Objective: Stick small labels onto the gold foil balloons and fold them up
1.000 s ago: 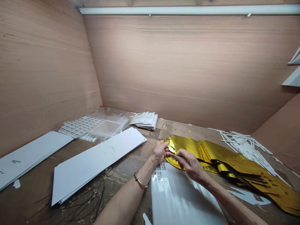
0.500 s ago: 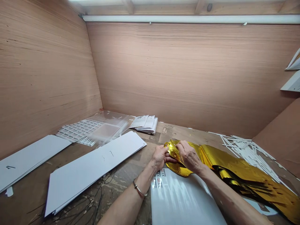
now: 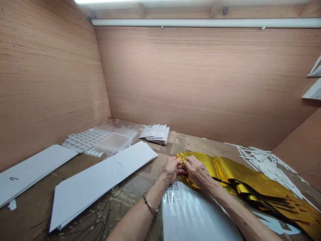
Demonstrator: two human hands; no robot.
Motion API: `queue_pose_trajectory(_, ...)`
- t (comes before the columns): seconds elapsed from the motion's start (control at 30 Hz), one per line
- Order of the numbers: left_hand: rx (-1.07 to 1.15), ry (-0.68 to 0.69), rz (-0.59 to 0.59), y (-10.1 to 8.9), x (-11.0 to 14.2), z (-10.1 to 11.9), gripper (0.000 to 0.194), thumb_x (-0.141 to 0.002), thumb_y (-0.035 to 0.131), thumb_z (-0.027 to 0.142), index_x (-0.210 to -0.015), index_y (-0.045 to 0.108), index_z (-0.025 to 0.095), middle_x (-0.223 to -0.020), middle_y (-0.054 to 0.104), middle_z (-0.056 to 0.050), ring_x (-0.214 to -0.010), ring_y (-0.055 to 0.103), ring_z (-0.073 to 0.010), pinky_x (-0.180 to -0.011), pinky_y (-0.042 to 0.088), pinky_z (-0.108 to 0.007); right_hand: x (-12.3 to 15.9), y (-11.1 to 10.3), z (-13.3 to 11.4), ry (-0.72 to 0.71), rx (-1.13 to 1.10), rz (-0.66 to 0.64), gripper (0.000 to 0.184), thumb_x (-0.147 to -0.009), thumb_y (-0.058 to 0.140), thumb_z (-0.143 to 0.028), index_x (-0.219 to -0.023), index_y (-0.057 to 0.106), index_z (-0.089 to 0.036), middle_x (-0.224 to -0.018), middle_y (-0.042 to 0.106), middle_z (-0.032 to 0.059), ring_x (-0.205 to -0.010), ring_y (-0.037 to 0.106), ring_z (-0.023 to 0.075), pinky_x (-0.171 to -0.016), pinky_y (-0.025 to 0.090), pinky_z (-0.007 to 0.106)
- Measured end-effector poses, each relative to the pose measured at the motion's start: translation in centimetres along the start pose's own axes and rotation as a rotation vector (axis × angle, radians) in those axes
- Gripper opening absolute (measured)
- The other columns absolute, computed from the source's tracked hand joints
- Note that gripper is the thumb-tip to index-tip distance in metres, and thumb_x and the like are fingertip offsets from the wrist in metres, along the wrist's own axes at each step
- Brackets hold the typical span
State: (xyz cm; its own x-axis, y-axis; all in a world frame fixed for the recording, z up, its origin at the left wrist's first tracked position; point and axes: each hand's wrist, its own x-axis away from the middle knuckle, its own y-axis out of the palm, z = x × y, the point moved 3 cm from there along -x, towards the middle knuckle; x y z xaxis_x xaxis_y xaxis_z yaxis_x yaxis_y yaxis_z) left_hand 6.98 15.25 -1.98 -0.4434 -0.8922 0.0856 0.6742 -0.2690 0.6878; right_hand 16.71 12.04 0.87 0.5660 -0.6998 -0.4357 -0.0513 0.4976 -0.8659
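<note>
Several gold foil balloons (image 3: 240, 169) lie flat in a long overlapping pile, running from my hands to the lower right. My left hand (image 3: 172, 168) pinches the narrow end of the foil at the left. Close against it, my right hand (image 3: 197, 170) is closed on the same end, its fingertips touching the crinkled foil. The fingers hide just what lies between them. Under my wrists is a glossy white sheet or bag (image 3: 198, 214) with small warning and CE labels (image 3: 170, 194) near its top left corner.
White cards (image 3: 102, 182) lie to the left, with another white stack (image 3: 35, 170) beyond. Label sheets (image 3: 86, 142), clear plastic bags (image 3: 119, 139) and printed leaflets (image 3: 155, 134) lie near the back. White sticks (image 3: 273, 167) are scattered right; dark strings (image 3: 100, 214) lie front left.
My right hand has moved slightly left and down, closer to my left hand. Less crinkled foil shows between them. The view has shifted slightly.
</note>
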Motion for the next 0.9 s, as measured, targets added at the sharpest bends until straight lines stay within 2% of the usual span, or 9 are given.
queue_pose_trajectory(0.13,0.032,-0.005,-0.024,0.2,0.2,0.2,0.024,-0.061,0.066,0.027,-0.065,0.049,0.010,-0.052,0.051,0.000,-0.042,0.049,-0.0075,-0.039,0.042,-0.019,0.3,-0.7,-0.4,0.033,-0.012,-0.047,0.015,-0.080,0.041,-0.019,-0.078,0.054,-0.013,-0.076,0.049,0.0076,-0.072,0.040,0.0172,-0.063,0.033,0.027)
queue_pose_trajectory(0.3,-0.030,-0.027,-0.062,0.3,0.6,0.3,0.038,-0.068,0.057,0.044,-0.082,0.055,0.008,-0.068,0.061,-0.010,-0.054,0.059,-0.0159,-0.049,0.049,-0.029,0.3,-0.6,-0.4,0.105,-0.021,-0.037,0.018,-0.074,0.039,-0.007,-0.073,0.056,-0.012,-0.073,0.053,0.0078,-0.069,0.042,0.0160,-0.063,0.033,0.026)
queue_pose_trajectory(0.4,-0.050,-0.035,-0.068,0.3,0.7,0.3,0.043,-0.070,0.054,0.047,-0.085,0.055,0.007,-0.069,0.062,-0.013,-0.055,0.061,-0.0188,-0.050,0.050,-0.032,0.1,-0.5,0.4,0.264,-0.179,0.026,0.020,-0.076,0.038,-0.009,-0.066,0.056,-0.014,-0.069,0.054,0.0060,-0.067,0.046,0.0142,-0.061,0.034,0.024)
queue_pose_trajectory(0.5,-0.073,-0.030,-0.073,0.5,0.8,0.4,0.045,-0.069,0.055,0.048,-0.085,0.056,0.006,-0.068,0.062,-0.013,-0.056,0.061,-0.0207,-0.052,0.051,-0.035,0.0,-0.4,1.6,0.435,-0.347,0.075,0.020,-0.076,0.044,-0.019,-0.058,0.053,-0.015,-0.059,0.052,0.0012,-0.058,0.046,0.0108,-0.054,0.033,0.021)
queue_pose_trajectory(0.63,-0.092,-0.029,-0.056,0.6,0.8,0.4,0.048,-0.063,0.060,0.050,-0.082,0.056,0.006,-0.065,0.062,-0.012,-0.055,0.061,-0.0213,-0.051,0.051,-0.037,0.4,0.3,3.3,0.680,-0.750,0.056,0.027,-0.063,0.059,-0.038,-0.049,0.054,-0.015,-0.046,0.044,-0.0037,-0.046,0.038,0.0080,-0.045,0.027,0.020)
queue_pose_trajectory(0.73,-0.094,-0.015,-0.040,0.5,0.6,0.3,0.046,-0.061,0.062,0.048,-0.078,0.056,0.007,-0.063,0.061,-0.010,-0.056,0.061,-0.0207,-0.051,0.051,-0.036,0.8,0.9,3.7,0.765,-0.940,0.040,0.032,-0.062,0.058,-0.044,-0.051,0.058,-0.014,-0.043,0.043,-0.0035,-0.044,0.036,0.0076,-0.042,0.026,0.020)
queue_pose_trajectory(0.9,-0.097,-0.013,-0.023,0.1,0.3,-0.1,0.029,-0.064,0.063,0.032,-0.077,0.055,0.008,-0.058,0.059,-0.007,-0.052,0.059,-0.0178,-0.051,0.051,-0.036,1.1,0.4,3.5,0.810,-1.009,0.066,0.037,-0.066,0.053,-0.046,-0.054,0.059,-0.012,-0.045,0.045,-0.0024,-0.043,0.036,0.0072,-0.042,0.028,0.020)
